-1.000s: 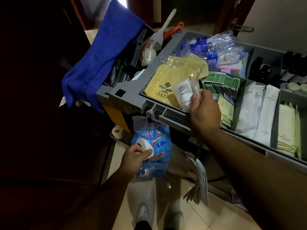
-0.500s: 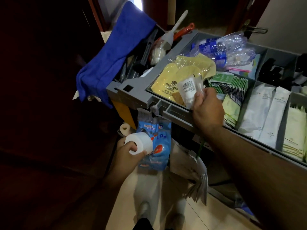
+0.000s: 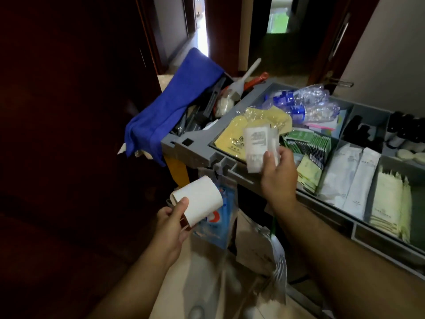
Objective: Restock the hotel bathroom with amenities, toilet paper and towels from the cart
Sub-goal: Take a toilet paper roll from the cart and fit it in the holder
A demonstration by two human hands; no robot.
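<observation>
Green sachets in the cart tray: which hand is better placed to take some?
Right hand, probably: it is beside the green sachets, though it grips white packets. The left hand, lower, holds the toilet paper roll.

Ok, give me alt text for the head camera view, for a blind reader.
A person's left hand holds a toilet paper roll and the right hand holds small white packets beside a grey cart tray of sorted amenities. A blue cloth hangs over the cart's end.

blue cloth [image 3: 174, 107], white toilet roll [image 3: 197, 200], grey cart [image 3: 197, 146]
</observation>
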